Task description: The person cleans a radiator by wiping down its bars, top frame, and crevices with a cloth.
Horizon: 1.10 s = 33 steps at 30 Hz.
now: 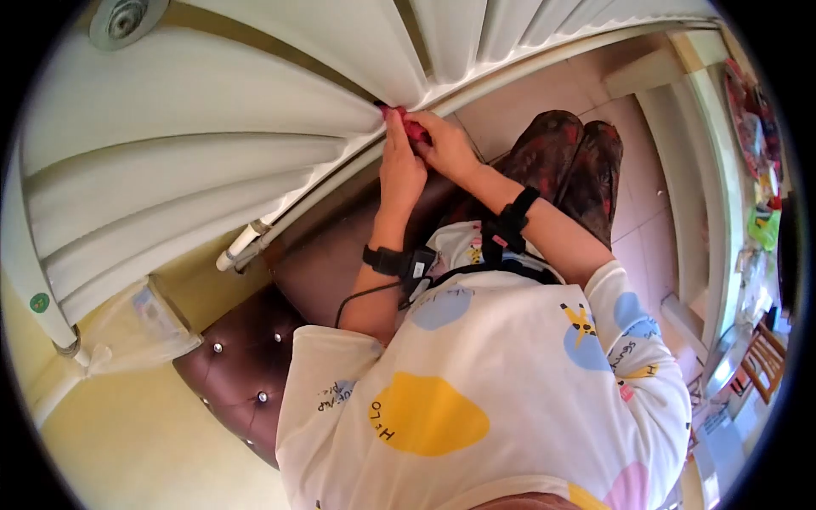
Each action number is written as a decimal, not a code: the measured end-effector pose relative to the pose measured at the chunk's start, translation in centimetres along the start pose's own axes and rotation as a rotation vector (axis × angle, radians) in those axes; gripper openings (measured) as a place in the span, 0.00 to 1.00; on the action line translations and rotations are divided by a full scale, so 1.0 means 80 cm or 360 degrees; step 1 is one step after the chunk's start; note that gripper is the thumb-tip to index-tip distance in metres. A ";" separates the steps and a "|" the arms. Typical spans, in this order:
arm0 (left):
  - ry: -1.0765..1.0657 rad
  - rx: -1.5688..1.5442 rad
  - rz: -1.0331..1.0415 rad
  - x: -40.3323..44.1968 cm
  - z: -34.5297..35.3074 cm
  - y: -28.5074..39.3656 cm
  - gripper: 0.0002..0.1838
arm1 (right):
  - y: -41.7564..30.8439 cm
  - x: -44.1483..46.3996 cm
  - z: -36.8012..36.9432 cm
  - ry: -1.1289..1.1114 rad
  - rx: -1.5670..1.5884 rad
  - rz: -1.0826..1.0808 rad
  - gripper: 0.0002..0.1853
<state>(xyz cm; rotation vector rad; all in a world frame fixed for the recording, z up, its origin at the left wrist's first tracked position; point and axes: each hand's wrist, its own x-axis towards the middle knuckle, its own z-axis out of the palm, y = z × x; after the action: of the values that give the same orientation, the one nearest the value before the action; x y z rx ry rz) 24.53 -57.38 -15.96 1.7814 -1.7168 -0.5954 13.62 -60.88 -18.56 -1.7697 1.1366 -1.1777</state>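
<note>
A crumpled red-pink cloth is bunched between my two hands, against the edge of a white radiator fin. My left hand has its fingers pressed together and pointing up along the fin, with some cloth showing past the fingertips. From the other side my right hand pinches the cloth with bent fingers. The white radiator spreads across the upper left, its long fins meeting my hands near their edges. Part of the cloth is hidden behind my fingers.
I sit on a brown tufted seat beside the radiator. A white pipe runs along the radiator's edge. A clear plastic bag hangs at the lower left. A wooden chair and a cluttered shelf area are far right.
</note>
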 end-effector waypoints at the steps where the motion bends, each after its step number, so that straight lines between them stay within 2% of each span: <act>1: 0.0038 0.0150 0.0082 -0.003 0.003 -0.006 0.36 | 0.000 0.000 -0.007 -0.0172 -0.0017 0.0165 0.23; 2: 0.0049 0.0157 0.0079 -0.003 -0.003 -0.003 0.36 | -0.009 0.007 -0.014 -0.0340 -0.0036 0.0321 0.23; 3: -0.0072 0.0117 -0.0022 -0.001 -0.008 0.000 0.35 | -0.022 0.011 -0.022 -0.0379 -0.0104 0.0465 0.21; 4: -0.0200 0.0076 -0.0122 0.000 -0.014 0.004 0.35 | -0.018 0.014 -0.025 -0.0373 -0.0103 0.0461 0.21; 5: -0.0202 0.0078 -0.0114 0.000 -0.023 0.003 0.35 | -0.011 0.017 -0.032 -0.0468 -0.0039 0.0660 0.20; 6: -0.0462 -0.0165 -0.0299 0.002 -0.034 -0.001 0.31 | -0.005 0.018 -0.039 -0.0565 0.0022 0.0859 0.20; 7: -0.0722 -0.0407 -0.0484 0.002 -0.046 -0.004 0.28 | -0.004 0.016 -0.048 -0.0559 0.0020 0.0858 0.20; 9: -0.0200 -0.0394 -0.0067 -0.006 -0.086 0.012 0.23 | -0.011 0.018 -0.074 -0.0160 0.0910 0.1196 0.20; 10: 0.0012 -0.0500 -0.0058 -0.008 -0.107 0.011 0.21 | -0.017 0.022 -0.085 0.0054 0.1354 0.1346 0.20; 11: 0.0232 -0.0392 -0.0069 -0.010 -0.136 0.033 0.19 | -0.026 0.029 -0.095 0.0292 0.1485 0.1278 0.24; 12: 0.0506 -0.0399 -0.0016 -0.009 -0.150 0.027 0.16 | -0.029 0.033 -0.093 0.0300 0.1480 0.1280 0.24; 13: 0.0680 -0.0458 -0.0046 -0.009 -0.163 0.039 0.12 | -0.033 0.042 -0.085 0.0574 0.1417 0.1058 0.26; 14: 0.0668 -0.0463 -0.0025 -0.005 -0.166 0.049 0.12 | -0.040 0.051 -0.076 0.0849 0.1346 0.0820 0.28; 15: 0.0866 -0.0441 0.0026 0.000 -0.167 0.058 0.12 | -0.051 0.052 -0.066 0.0737 0.1224 0.0861 0.34; 16: 0.1063 -0.0423 0.0077 0.005 -0.167 0.067 0.13 | -0.026 0.050 -0.038 0.0657 0.0773 0.0693 0.41; 17: 0.1107 -0.0265 0.0076 0.008 -0.166 0.076 0.15 | -0.038 0.045 -0.020 0.0688 0.0383 0.0505 0.42; 18: 0.1098 -0.0280 0.0105 0.011 -0.164 0.080 0.15 | -0.052 0.032 -0.002 0.0544 0.0746 0.0641 0.41; 19: 0.1172 -0.0298 0.0122 0.014 -0.162 0.081 0.16 | -0.081 0.022 -0.002 0.0162 0.0825 0.0784 0.37; 20: 0.1246 -0.0315 0.0137 0.016 -0.161 0.083 0.17 | -0.110 0.021 -0.013 -0.0206 0.1497 0.1186 0.33; 21: 0.1303 -0.0347 0.0170 0.017 -0.165 0.088 0.18 | -0.149 0.026 -0.037 -0.0360 0.1762 0.1262 0.32; 22: 0.1340 -0.0358 0.0169 0.013 -0.173 0.090 0.17 | -0.172 0.026 -0.043 -0.0296 0.1687 0.0953 0.31; 23: 0.1445 -0.0280 0.0302 0.012 -0.183 0.097 0.17 | -0.191 0.035 -0.052 -0.0214 0.1626 0.0356 0.31; 25: 0.1641 -0.0149 0.0612 0.008 -0.212 0.119 0.19 | -0.234 0.067 -0.099 0.0301 0.0941 -0.0485 0.30; 26: 0.1740 -0.0104 0.0810 0.010 -0.227 0.133 0.20 | -0.243 0.081 -0.125 0.0585 0.0567 -0.0784 0.28; 27: 0.1804 -0.0032 0.0965 0.012 -0.247 0.147 0.21 | -0.252 0.095 -0.136 0.0934 0.0403 -0.0942 0.27; 28: 0.1865 0.0034 0.1121 0.019 -0.264 0.162 0.23 | -0.248 0.107 -0.136 0.0962 0.0369 -0.0946 0.27; 30: 0.2014 0.0052 0.1507 0.047 -0.279 0.199 0.24 | -0.232 0.134 -0.132 0.1144 -0.0241 -0.1171 0.27; 32: 0.2077 -0.0028 0.1618 0.079 -0.279 0.238 0.20 | -0.175 0.149 -0.103 0.1041 -0.0611 -0.1253 0.27; 33: 0.2081 -0.0067 0.1654 0.096 -0.281 0.248 0.20 | -0.151 0.135 -0.094 0.0945 -0.0608 -0.1193 0.27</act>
<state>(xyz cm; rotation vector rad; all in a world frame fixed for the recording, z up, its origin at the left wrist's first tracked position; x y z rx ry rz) 25.80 -62.58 14.55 0.6174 -1.2682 0.8099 12.04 -67.33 -1.99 -2.3230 1.0845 -2.1520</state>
